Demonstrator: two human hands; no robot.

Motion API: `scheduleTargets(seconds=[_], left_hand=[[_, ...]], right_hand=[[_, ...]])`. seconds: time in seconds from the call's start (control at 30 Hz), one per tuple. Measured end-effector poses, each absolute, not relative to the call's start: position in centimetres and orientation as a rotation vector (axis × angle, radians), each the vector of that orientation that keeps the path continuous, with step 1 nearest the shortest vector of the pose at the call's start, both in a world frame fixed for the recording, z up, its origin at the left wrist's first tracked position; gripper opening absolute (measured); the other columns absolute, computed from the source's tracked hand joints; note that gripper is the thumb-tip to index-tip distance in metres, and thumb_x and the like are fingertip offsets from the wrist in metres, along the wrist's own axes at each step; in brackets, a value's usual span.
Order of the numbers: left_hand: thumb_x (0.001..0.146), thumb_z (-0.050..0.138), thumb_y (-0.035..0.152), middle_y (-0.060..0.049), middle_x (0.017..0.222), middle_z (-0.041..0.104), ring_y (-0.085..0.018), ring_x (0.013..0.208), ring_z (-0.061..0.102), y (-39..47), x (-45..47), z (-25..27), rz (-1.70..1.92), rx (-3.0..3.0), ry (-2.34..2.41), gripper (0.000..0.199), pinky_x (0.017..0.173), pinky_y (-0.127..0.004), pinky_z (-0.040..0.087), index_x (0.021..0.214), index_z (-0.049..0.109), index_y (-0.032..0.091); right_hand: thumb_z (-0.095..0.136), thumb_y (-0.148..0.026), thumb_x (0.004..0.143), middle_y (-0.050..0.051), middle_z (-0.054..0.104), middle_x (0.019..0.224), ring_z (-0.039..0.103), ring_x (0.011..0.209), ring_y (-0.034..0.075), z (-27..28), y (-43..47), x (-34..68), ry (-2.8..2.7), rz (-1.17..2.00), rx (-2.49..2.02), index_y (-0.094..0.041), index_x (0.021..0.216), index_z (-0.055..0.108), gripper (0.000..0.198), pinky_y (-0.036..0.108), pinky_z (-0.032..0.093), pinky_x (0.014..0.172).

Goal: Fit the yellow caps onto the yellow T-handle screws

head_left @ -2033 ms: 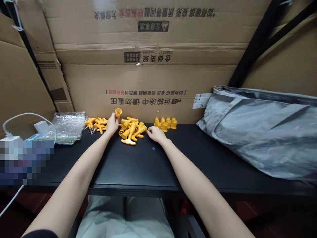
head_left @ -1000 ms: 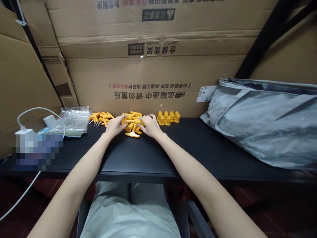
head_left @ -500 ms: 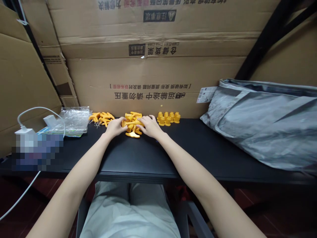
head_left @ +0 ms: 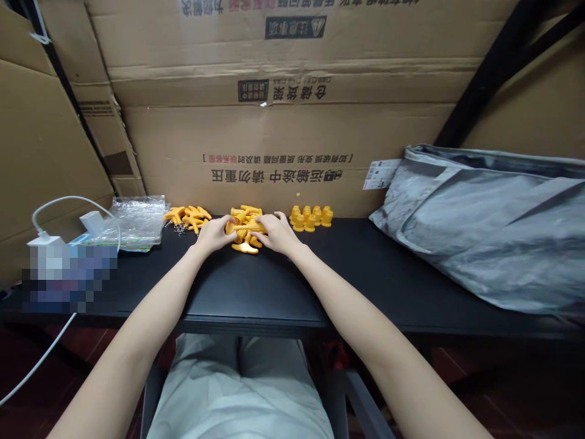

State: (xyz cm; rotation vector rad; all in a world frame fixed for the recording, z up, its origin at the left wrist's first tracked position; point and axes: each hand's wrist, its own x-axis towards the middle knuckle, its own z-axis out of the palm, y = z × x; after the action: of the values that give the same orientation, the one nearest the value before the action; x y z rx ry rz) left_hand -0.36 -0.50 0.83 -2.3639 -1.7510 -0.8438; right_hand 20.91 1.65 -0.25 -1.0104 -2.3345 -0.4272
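Between my two hands is a yellow plastic part (head_left: 247,227) with a long, narrow body, held roughly level over a pile of similar parts. My left hand (head_left: 214,235) closes on its left end with thumb and fingers. At its right end my right hand (head_left: 276,233) grips it the same way. Under and behind it lies the pile of yellow plastic parts (head_left: 247,211), partly hidden by my hands. A curved yellow handle-like piece (head_left: 245,249) lies at the pile's near side.
Several yellow stepped caps (head_left: 312,217) stand grouped on the right. Orange-yellow branched pieces (head_left: 188,217) with small metal bits (head_left: 181,230) lie left. Clear plastic bags (head_left: 137,222), a white charger (head_left: 48,256) and cable are farther left. A grey bag (head_left: 484,231) fills the black table's (head_left: 256,292) right side.
Both hands stay nearly in place. The long yellow part between them has shifted or turned slightly.
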Motion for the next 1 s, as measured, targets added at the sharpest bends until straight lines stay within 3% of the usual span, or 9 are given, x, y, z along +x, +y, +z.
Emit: scheduleTargets(seconds=[0.5, 0.83, 1.0], left_hand=[[0.074, 0.059, 0.036, -0.003, 0.081, 0.07, -0.019, 0.075, 0.064, -0.72, -0.13, 1.08, -0.846, -2.361, -1.791, 0.039, 0.065, -0.025, 0.042, 0.109, 0.062, 0.021], [0.073, 0.058, 0.033, -0.004, 0.081, 0.07, -0.02, 0.076, 0.064, -0.72, -0.19, 1.02, -0.844, -2.333, -1.805, 0.038, 0.066, -0.026, 0.042, 0.109, 0.062, 0.022], [0.072, 0.058, 0.033, -0.003, 0.081, 0.07, -0.019, 0.075, 0.064, -0.58, -0.23, 0.92, -0.853, -2.333, -1.789, 0.038, 0.065, -0.025, 0.041, 0.109, 0.061, 0.022]], right_hand=[[0.049, -0.021, 0.089, 0.014, 0.065, 0.109, 0.055, 0.1, 0.027, 0.29, 1.04, 20.23, -2.324, -0.517, -1.013, -0.018, 0.104, 0.057, 0.017, 0.043, 0.028, 0.093], [0.048, -0.026, 0.093, 0.016, 0.064, 0.116, 0.055, 0.105, 0.027, -0.34, 1.55, 20.31, -2.363, -0.446, -1.011, -0.013, 0.122, 0.053, 0.032, 0.038, 0.033, 0.086], [0.049, -0.022, 0.092, 0.015, 0.066, 0.106, 0.055, 0.1, 0.026, -0.15, 1.47, 20.05, -2.362, -0.485, -1.02, -0.014, 0.11, 0.06, 0.023, 0.039, 0.031, 0.087]])
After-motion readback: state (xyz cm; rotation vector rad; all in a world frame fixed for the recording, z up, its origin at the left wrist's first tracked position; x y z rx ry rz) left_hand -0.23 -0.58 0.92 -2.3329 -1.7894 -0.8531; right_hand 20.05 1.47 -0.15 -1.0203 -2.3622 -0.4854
